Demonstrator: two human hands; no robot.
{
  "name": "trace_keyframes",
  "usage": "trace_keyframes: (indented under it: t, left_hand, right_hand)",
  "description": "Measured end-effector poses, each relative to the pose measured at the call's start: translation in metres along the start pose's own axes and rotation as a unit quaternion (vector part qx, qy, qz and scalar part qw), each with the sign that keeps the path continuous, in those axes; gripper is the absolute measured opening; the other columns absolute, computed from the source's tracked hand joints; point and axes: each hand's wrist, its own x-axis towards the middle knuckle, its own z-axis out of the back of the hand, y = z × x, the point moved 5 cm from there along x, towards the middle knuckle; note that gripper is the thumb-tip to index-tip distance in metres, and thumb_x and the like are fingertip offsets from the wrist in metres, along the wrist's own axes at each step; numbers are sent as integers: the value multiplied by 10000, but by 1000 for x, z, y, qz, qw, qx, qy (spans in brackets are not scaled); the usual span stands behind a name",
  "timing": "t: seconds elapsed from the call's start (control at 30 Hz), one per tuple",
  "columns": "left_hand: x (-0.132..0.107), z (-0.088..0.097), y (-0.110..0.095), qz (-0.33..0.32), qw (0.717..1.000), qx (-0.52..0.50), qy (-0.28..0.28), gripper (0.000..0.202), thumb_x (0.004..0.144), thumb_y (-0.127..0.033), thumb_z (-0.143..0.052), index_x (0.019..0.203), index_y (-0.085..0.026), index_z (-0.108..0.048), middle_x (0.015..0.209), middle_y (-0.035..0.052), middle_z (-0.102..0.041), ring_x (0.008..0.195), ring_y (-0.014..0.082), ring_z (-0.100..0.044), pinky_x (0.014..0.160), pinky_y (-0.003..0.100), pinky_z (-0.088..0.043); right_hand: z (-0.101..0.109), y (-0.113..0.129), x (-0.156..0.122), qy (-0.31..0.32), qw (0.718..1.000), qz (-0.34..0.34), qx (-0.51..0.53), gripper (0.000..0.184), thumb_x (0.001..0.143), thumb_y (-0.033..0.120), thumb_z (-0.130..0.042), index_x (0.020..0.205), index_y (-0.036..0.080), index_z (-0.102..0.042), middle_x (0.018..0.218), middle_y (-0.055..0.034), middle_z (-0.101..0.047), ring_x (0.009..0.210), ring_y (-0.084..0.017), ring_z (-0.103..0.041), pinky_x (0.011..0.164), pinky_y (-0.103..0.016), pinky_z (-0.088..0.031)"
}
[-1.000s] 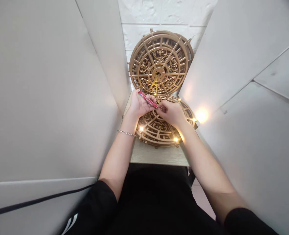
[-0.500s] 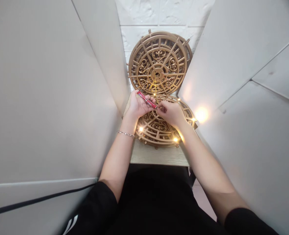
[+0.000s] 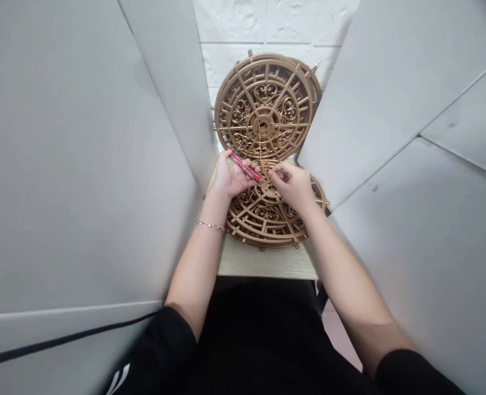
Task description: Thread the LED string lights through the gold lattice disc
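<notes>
The front disc stack (image 3: 267,212) is set on the table (image 3: 263,266) (between panels (image 3: 82,137)). Behind it, the rear disc stack (image 3: 266,93) is placed; above it, batteries (image 3: 245,167) are held in the left hand (image 3: 233,179).

White wall (image 3: 288,22) between grey panels (image 3: 61,137)
</notes>
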Motion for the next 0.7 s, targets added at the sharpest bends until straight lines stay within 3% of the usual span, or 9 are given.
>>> trace_keyframes:
  t: [0.1,0.23,0.37,0.53,0.7]
  left_hand:
    - [1,1,0,-8,1000,-3,0,460,795,-510,-196,542,-180,-393,581,49,-555,588,143,-583,700,353,-497]
    - [1,1,0,-12,1000,-15,-1,453,801,-488,-195,534,-180,-394,570,47,-548,579,142,-581,696,362,-499]
    - [1,2,1,-11,1000,-25,-10,449,798,-485,-208,531,-178,-398,570,55,-547,582,150,-585,691,367,-499]
    - [2,2,1,-15,999,-33,-3,440,797,-480,-221,530,-176,-394,569,56,-542,585,152,-583,687,364,-498]
    - [3,3,1,-20,999,-31,9,433,800,-463,-210,533,-177,-396,565,49,-535,590,152,-579,699,383,-495]
  right_hand:
    - [8,-9,3,-69,985,-58,149,212,800,349,-452,678,186,-511,569,38,-451,480,-66,-384,487,-213,-318]
    - [14,-22,6,-129,911,-142,365,255,838,412,-360,684,211,-387,547,68,-375,365,-42,-265,364,-187,-266]
    - [20,-27,8,-161,857,-166,460,279,837,458,-327,686,222,-322,499,89,-272,330,-44,-195,309,-180,-230]
    - [18,-22,9,-134,870,-145,452,308,796,482,-440,679,224,-319,505,93,-259,330,-36,-210,305,-175,-218]
    - [8,-10,8,-28,871,-138,470,350,755,520,-506,674,220,-345,507,92,-241,357,-34,-245,351,-180,-290]
